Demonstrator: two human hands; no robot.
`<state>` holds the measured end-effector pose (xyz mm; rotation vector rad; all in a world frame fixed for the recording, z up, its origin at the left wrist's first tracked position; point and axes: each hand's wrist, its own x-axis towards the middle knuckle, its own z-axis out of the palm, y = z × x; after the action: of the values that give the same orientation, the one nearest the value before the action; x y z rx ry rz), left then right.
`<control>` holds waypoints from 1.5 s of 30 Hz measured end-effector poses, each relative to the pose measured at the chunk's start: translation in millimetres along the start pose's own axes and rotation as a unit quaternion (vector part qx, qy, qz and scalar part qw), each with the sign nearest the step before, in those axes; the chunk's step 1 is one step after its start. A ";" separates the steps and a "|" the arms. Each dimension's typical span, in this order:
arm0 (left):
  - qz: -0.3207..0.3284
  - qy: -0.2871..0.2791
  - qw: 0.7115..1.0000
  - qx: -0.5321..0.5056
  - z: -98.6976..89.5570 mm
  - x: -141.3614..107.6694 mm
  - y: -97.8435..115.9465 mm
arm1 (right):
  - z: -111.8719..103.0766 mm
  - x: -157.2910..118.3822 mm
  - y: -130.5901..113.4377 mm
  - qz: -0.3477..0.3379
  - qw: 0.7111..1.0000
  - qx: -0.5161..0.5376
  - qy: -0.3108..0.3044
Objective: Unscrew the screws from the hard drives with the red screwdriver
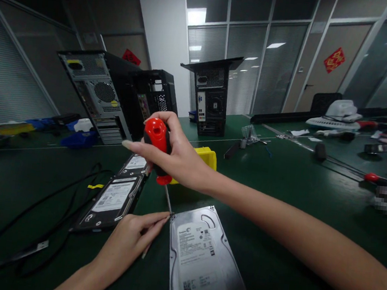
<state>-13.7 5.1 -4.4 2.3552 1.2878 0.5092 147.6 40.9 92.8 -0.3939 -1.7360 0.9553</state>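
Observation:
My right hand (179, 152) is wrapped round the red and black handle of a screwdriver (157, 134). The screwdriver's thin shaft slants down, and its tip meets the far left corner of a silver hard drive (202, 256) lying label up on the table. At that same corner, my left hand (135, 236) has its fingers pressed together beside the screwdriver tip. What those fingers pinch, if anything, is hidden. Left of the silver drive lies a black hard drive (115, 196) with a white label, and another hard drive (136, 163) sits just beyond it.
A yellow tray (208, 156) stands behind my right wrist. Black cables (65, 210) lie at left. Computer cases (105, 89) and a smaller case (214, 101) stand at the back of the green table (280, 172). Tools and a red-handled screwdriver (371, 177) lie at right.

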 end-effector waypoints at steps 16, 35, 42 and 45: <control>-0.002 -0.012 1.000 0.010 0.3 1.6 -1.6 | -6.0 3.1 0.5 -0.004 0.999 0.029 -0.015; -0.016 -0.028 0.999 0.017 0.7 3.0 -2.1 | -7.0 0.1 -6.4 -0.023 0.999 0.022 -0.029; -0.016 -0.030 0.999 0.015 0.3 1.4 -0.9 | -0.9 -1.1 -16.0 -0.036 0.997 0.027 -0.057; -0.013 -0.032 0.999 0.016 0.2 1.7 -0.7 | 0.0 0.0 -14.8 -0.052 0.997 0.041 -0.046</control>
<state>-13.2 6.9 -4.8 2.3567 1.3049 0.4044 150.4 31.6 104.0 -0.2073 -1.7768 0.9784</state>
